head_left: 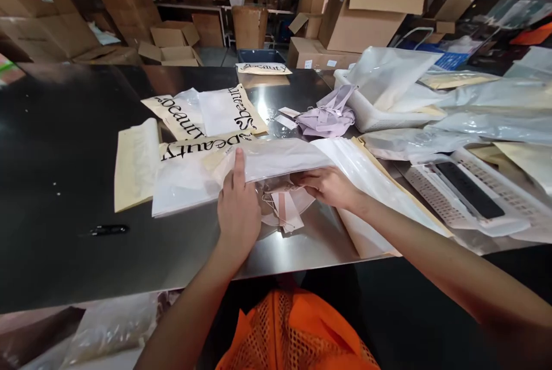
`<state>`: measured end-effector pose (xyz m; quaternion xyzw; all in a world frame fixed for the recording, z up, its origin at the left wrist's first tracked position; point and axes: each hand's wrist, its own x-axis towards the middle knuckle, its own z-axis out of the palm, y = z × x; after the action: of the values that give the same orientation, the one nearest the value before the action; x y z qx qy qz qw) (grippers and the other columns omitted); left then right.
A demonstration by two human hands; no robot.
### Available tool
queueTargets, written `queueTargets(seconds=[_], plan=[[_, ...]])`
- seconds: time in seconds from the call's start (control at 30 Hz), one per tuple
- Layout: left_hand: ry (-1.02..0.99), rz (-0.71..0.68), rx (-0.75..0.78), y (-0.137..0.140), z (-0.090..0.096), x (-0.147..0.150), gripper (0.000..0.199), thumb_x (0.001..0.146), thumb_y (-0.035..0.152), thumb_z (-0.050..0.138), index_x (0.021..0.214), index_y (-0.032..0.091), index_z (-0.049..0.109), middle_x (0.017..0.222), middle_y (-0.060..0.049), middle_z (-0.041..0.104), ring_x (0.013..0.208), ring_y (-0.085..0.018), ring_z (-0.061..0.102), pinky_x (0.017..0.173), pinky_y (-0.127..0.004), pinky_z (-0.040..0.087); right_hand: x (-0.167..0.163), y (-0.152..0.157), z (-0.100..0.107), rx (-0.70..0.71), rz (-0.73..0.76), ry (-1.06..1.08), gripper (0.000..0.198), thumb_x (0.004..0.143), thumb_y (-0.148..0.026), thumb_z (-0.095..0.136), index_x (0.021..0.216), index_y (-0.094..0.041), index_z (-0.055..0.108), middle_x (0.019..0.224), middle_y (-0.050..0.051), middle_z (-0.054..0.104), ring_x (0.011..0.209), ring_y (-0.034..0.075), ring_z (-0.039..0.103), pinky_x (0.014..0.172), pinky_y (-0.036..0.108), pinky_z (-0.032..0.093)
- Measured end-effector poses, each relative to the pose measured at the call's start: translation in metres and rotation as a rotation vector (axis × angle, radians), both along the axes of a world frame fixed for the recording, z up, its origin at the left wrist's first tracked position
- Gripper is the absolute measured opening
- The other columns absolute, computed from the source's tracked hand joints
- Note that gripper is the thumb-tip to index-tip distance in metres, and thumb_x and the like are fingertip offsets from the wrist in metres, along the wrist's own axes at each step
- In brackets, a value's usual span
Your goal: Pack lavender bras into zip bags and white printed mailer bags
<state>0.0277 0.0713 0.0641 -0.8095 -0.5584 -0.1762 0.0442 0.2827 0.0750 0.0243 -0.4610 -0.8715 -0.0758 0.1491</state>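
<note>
Warehouse of stacked cardboard boxes [371,11] beyond a glossy steel table [64,186]. At its near middle, a clear plastic bag [276,157]: left hand [237,209] presses flat on it, right hand [330,186] pinches its opening around pale pink fabric [287,206].

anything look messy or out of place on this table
Yes. A crumpled lilac garment lies loose on the steel table, unbagged, with loose tags beside it. The printed envelopes are strewn at different angles, not stacked. The left hand presses on a clear bag while the right hand holds its open end.
</note>
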Motion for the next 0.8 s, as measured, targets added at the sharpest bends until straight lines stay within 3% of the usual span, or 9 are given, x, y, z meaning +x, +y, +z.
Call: queueTargets(seconds=[0.1,0.23,0.4,0.5,0.7,0.8], plan=[[-0.021,-0.003,-0.036,-0.001,0.002,0.001,0.028,0.086,0.003,0.043,0.078,0.014,0.067,0.163,-0.005,0.021,0.120,-0.031,0.055,0.085,-0.043,0.059,0.002,-0.009,-0.005,-0.020,0.007,-0.049,0.021,0.087,-0.015,0.056,0.091,-0.021,0.075,0.104,0.004,0.074,0.083,0.018,0.066,0.067,0.029,0.042],[-0.055,-0.007,-0.088,-0.004,-0.001,0.000,0.023,0.088,0.005,0.046,0.080,0.014,0.065,0.164,-0.004,0.017,0.125,-0.033,0.051,0.089,-0.045,0.058,0.004,-0.019,-0.012,-0.048,0.025,-0.150,0.027,0.094,-0.018,0.049,0.103,-0.022,0.074,0.115,0.006,0.071,0.096,0.019,0.065,0.075,0.030,0.045],[-0.062,-0.004,-0.059,-0.006,-0.009,-0.002,0.027,0.086,0.003,0.043,0.081,0.014,0.068,0.164,-0.004,0.018,0.123,-0.034,0.054,0.085,-0.044,0.059,0.006,-0.023,-0.015,-0.091,0.108,-0.260,0.040,0.095,-0.013,0.045,0.128,-0.026,0.064,0.100,0.006,0.070,0.094,0.020,0.060,0.073,0.031,0.045],[-0.080,0.003,-0.035,-0.005,-0.012,-0.004,0.028,0.086,0.004,0.042,0.086,0.015,0.069,0.163,-0.004,0.021,0.122,-0.033,0.054,0.085,-0.043,0.059,0.006,-0.024,-0.016,-0.123,0.161,-0.318,0.045,0.091,-0.009,0.048,0.131,-0.025,0.061,0.099,0.007,0.067,0.095,0.020,0.057,0.072,0.031,0.044],[-0.089,0.000,-0.005,-0.007,-0.015,-0.008,0.028,0.086,0.006,0.042,0.092,0.014,0.069,0.163,-0.005,0.021,0.122,-0.033,0.055,0.082,-0.040,0.059,0.000,-0.039,-0.022,-0.113,0.097,-0.406,0.041,0.096,-0.012,0.046,0.132,-0.024,0.060,0.105,0.007,0.065,0.093,0.022,0.053,0.066,0.032,0.039],[-0.101,-0.010,0.009,-0.008,-0.018,-0.008,0.034,0.086,0.007,0.040,0.105,0.014,0.068,0.163,-0.006,0.021,0.123,-0.034,0.054,0.083,-0.043,0.059,-0.003,-0.051,-0.027,-0.120,0.007,-0.405,0.046,0.094,-0.013,0.050,0.138,-0.029,0.055,0.108,0.007,0.065,0.092,0.023,0.053,0.065,0.032,0.036]])
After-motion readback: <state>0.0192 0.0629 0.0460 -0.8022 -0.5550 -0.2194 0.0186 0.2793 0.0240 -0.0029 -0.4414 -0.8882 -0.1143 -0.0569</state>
